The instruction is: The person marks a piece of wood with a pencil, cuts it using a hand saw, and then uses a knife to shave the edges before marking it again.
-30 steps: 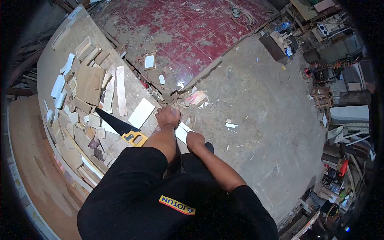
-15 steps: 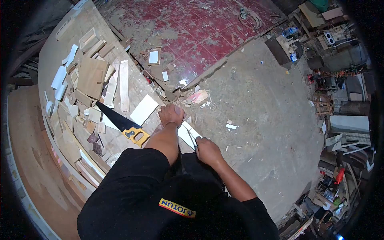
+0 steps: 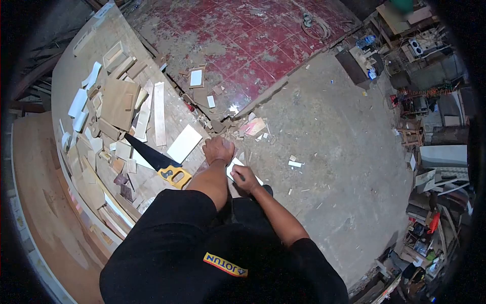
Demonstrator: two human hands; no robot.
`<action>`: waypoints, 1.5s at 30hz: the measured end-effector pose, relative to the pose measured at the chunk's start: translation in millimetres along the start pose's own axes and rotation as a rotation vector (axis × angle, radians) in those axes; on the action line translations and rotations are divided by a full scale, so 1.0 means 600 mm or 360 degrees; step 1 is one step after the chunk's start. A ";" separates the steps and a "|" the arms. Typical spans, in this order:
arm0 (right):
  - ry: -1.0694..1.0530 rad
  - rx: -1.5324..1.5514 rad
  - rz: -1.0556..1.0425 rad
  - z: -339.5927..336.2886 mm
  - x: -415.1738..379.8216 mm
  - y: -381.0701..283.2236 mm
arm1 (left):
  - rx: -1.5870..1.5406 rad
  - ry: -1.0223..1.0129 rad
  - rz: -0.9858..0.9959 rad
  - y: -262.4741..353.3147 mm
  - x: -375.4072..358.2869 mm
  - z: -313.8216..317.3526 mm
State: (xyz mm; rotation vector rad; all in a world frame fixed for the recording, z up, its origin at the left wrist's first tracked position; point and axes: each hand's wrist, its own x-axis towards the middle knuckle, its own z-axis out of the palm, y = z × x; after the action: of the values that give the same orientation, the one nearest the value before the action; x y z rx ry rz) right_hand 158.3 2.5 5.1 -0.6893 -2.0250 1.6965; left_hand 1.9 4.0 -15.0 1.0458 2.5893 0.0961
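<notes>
My left hand (image 3: 218, 150) presses down on the far end of a narrow white board (image 3: 234, 164), its fingers curled over the edge. Close by on the same board, my right hand (image 3: 245, 180) grips a slim dark pencil-like tool (image 3: 240, 176), its tip resting near the board's surface. My right hand covers part of the board. To the left, a handsaw (image 3: 159, 159) with a yellow handle lies on the workbench, its dark blade pointing away from me. Beside my left hand sits a white rectangular panel (image 3: 185, 143).
Wood offcuts (image 3: 117, 104) and white scraps are piled along the left of the workbench (image 3: 174, 109). Small debris (image 3: 295, 163) dots the concrete floor (image 3: 334, 152). Beyond lies a dusty red tiled floor (image 3: 243, 45). Clutter lines the right wall.
My right hand has moved left and slightly away from me along the white board, closer to my left hand. The left hand stays on the board. The view has shifted slightly.
</notes>
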 end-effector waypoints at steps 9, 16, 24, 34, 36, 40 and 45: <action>0.0021 -0.0125 0.0098 -0.004 0.009 -0.103 | -0.0017 -0.0050 0.0012 -0.002 0.002 0.001; -0.0019 0.0037 0.0079 0.009 0.019 -0.004 | -0.0054 -0.0051 -0.0019 0.002 -0.002 -0.009; 0.0123 -0.0054 0.0136 0.010 0.026 -0.091 | -0.0056 -0.0062 -0.0029 0.004 0.001 -0.006; -0.0114 -0.0243 0.0034 -0.008 -0.021 -0.017 | -0.0078 0.0045 0.0020 0.007 -0.004 -0.009; -0.0016 -0.0094 0.0112 0.002 -0.033 -0.029 | -0.0048 -0.0009 0.0009 0.001 -0.005 -0.001; 0.0125 -0.0046 -0.0042 -0.017 -0.006 -0.162 | 0.0003 -0.0080 -0.0015 0.007 -0.006 -0.016; 0.0145 0.0019 -0.0008 -0.026 -0.015 -0.065 | -0.0062 -0.0013 0.0030 0.009 -0.009 -0.014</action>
State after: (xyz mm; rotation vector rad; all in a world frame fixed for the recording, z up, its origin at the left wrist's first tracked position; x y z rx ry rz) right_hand 170.8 4.0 46.5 -0.7429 -1.9514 1.6424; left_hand 6.4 4.7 -4.4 1.0551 2.5601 0.1461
